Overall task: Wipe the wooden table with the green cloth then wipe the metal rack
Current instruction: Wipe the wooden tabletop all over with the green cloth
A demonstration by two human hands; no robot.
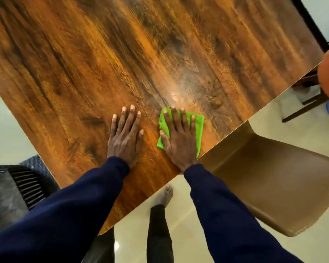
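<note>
Right hand (pixel 179 137): flat, fingers straight and spread, palm down on the green cloth (pixel 198 130). It presses, no pinch, nothing curled round the fabric. Thumb lies across the cloth's left edge.

Left hand (pixel 125 135): also flat and spread, palm on bare wood just beside the cloth, not touching it. Holds nothing. Looks like a brace.

Cloth: folded into a small pad under the right palm, green showing on all sides of the hand except the wrist. It sits near the bench (pixel 122 54) corner closest to the person, close to the right-hand edge.

Handling, my read: light, soft, no stiffness of its own, so it goes wherever the palm drags it. The bench top is glossy laminate-look wood and probably low friction. The pad should slide easily but can also slip out from under a flat hand or unfold on a direction change. Flat-palm pressure suits wide strokes. For lifting it or working round rack bars, pinch a folded edge or bunch it in the fist. Not fragile, no grip-force concern.

Progress, judged: the bench wipe is under way, with most of the surface lying beyond the hands. Metal rack: can't identify it in view.

Around: brown chair (pixel 273 177) tucked at the right edge, dark slatted chair (pixel 11 186) at left, bare foot (pixel 166 194) on the pale floor below the corner.
</note>
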